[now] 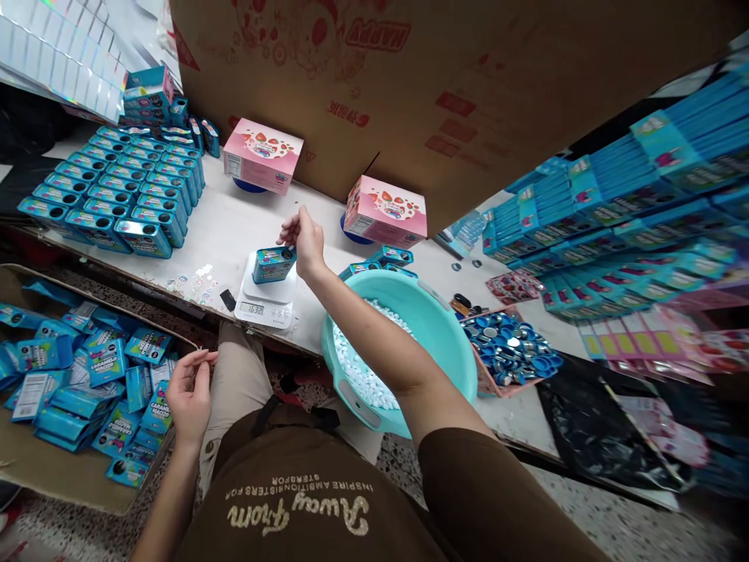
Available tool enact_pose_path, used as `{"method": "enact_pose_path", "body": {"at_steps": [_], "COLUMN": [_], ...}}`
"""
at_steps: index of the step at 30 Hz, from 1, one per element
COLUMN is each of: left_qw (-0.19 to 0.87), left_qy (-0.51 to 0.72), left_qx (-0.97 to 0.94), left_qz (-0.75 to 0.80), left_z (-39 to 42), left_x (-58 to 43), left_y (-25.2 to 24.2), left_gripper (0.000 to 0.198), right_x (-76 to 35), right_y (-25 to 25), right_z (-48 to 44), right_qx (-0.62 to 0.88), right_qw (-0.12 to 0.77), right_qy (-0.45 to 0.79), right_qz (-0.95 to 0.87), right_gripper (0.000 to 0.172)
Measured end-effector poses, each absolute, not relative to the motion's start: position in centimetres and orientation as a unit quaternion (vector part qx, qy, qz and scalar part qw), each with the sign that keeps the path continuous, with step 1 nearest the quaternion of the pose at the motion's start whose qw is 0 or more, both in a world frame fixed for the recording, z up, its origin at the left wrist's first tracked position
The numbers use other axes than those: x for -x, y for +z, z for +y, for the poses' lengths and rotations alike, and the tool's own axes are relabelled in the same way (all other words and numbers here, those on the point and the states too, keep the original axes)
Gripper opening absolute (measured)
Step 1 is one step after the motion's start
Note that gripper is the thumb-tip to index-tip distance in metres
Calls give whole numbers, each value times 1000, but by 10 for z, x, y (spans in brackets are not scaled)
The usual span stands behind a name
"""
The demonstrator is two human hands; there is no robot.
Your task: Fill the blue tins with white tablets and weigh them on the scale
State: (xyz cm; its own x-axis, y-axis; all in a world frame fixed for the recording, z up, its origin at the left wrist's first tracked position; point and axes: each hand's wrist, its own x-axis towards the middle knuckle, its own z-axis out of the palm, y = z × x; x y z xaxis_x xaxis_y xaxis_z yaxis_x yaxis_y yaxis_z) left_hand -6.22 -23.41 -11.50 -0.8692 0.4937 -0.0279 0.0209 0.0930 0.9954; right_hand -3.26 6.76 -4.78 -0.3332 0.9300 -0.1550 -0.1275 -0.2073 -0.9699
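My right hand [303, 238] hovers over a small blue tin [273, 263] that stands on a white digital scale [264, 302]; its fingers are pinched together above the tin's opening, and what they hold is too small to make out. My left hand [190, 394] rests by my left knee with its fingers loosely curled and apart, holding nothing, just beside a cardboard box [52, 468] of blue packets. A teal basin [430, 312] of small white candies sits under my right forearm.
Rows of filled blue tins [117, 195] stand at the table's back left. Two pink boxes [263, 154] sit against a big cardboard carton [468, 78]. A tray of blue lids [509, 347] lies right of the basin; stacked blue cartons [644, 203] fill the right side.
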Motion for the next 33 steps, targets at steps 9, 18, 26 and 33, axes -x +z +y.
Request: {"method": "enact_pose_path", "body": {"at_steps": [9, 18, 26, 33], "left_qw": [182, 207, 209, 208], "left_qy": [643, 587, 526, 496], "left_qx": [-176, -170, -187, -210], "left_qz": [723, 764, 803, 817], "left_z": [-229, -222, -200, -191], "left_x": [64, 82, 88, 85], "left_y": [-116, -132, -125, -129], "left_gripper": [24, 24, 16, 15], "right_x": [20, -10, 10, 29], "right_y": [-43, -61, -81, -110], "right_z": [79, 171, 201, 213], "right_qx": [406, 462, 326, 220], "right_qw": [423, 167, -14, -107], "right_qy": [650, 435, 409, 412], "right_qz": [-484, -755, -852, -877], "right_gripper": [54, 28, 42, 56]}}
